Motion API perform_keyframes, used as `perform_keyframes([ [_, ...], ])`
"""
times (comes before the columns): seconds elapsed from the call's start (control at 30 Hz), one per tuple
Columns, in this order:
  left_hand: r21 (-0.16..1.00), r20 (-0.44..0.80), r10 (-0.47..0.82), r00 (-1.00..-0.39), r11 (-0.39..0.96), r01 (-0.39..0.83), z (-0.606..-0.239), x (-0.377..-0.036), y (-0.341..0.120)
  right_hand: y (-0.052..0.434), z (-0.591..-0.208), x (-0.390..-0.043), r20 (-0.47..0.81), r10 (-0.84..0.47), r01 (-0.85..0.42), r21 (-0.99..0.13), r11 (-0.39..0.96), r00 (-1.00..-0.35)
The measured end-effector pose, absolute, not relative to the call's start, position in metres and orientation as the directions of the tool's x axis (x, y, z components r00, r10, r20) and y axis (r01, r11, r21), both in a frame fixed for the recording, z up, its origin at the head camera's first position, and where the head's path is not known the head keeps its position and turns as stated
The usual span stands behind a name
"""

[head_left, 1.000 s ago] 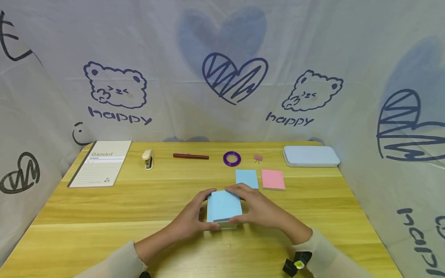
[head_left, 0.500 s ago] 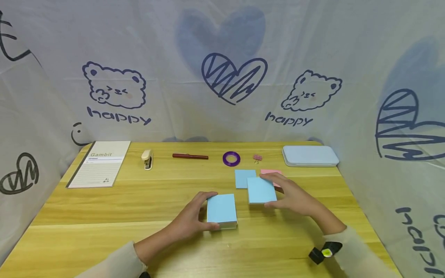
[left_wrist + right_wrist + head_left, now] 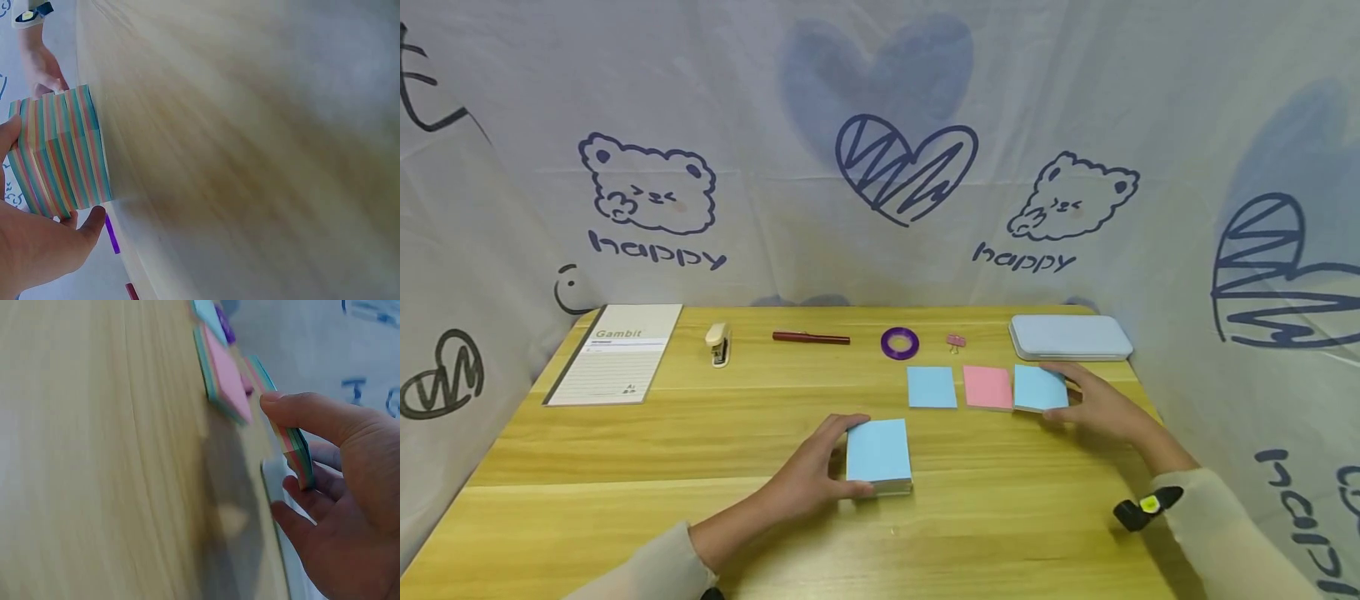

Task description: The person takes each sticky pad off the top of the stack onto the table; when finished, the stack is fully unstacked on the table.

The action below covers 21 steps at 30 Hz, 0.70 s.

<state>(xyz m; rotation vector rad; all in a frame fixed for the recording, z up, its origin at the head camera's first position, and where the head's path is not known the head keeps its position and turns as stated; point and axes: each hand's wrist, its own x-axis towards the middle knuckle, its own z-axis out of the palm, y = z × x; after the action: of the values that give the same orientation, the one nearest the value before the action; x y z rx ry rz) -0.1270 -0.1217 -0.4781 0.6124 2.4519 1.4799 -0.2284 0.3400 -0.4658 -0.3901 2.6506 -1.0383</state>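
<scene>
Blue-topped note pad (image 3: 1037, 388) left of right hand (image 3: 1096, 406), pinched at edges.

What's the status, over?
Left hand gripping thick blue-topped paper block. Right hand pinching thin blue-topped paper pad, near pink square paper pad. No obstruction visible.

Yellow wood-grain table (image 3: 700, 450): white paper notebook (image 3: 617, 354), far-left corner; ivory stapler (image 3: 718, 342), dark-red pen (image 3: 811, 338), purple ring (image 3: 884, 342), pink clip (image 3: 956, 340) along far edge; pale-blue case (image 3: 1071, 337), far-right corner; square blue pad (image 3: 932, 387), square pink pad (image 3: 988, 387) inward.

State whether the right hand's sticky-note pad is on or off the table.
Off: the right wrist view shows a gap between sticky-note pad and table.
</scene>
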Motion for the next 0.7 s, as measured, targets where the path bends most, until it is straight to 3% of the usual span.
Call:
perform_keyframes([
  [0.7, 0.884, 0.024, 0.456, -0.889, 0.406, 0.232, -0.479, -0.127, -0.122, 0.360, -0.492, -0.243, -0.195, -0.323, -0.132, -0.635, 0.761, -0.926],
])
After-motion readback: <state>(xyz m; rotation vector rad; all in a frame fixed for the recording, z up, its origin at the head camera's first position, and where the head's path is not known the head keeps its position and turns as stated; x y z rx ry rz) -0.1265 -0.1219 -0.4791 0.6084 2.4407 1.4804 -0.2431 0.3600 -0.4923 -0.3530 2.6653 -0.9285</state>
